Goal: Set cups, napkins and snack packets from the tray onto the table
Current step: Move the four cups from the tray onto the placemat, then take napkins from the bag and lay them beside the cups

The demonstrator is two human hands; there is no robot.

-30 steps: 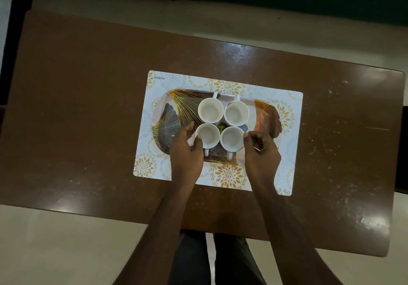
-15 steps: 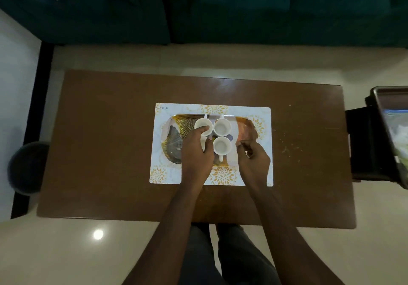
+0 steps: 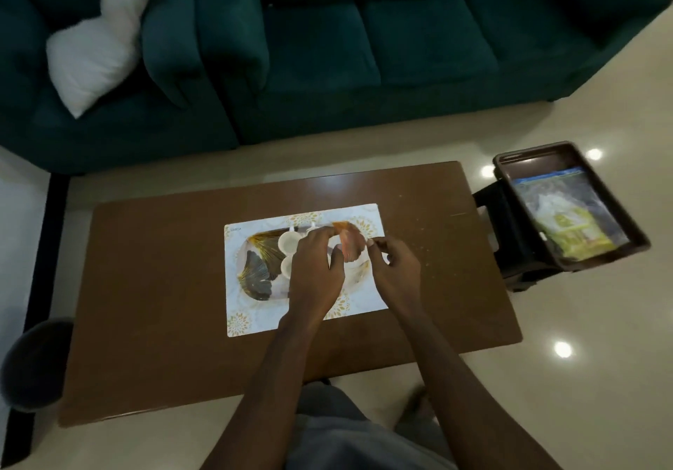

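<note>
While I look down on the brown table (image 3: 153, 287), a patterned tray (image 3: 255, 269) sits on a white placemat (image 3: 236, 320) at its middle, two white cups (image 3: 287, 242) showing at its near-left. My left hand (image 3: 317, 273) covers the other cups, fingers curled; whether its grip holds one I cannot tell. My right hand (image 3: 395, 269) hovers beside it, fingers loosely pinched on nothing visible. Far right, a dark tray (image 3: 539, 156) carries packets (image 3: 568, 218).
</note>
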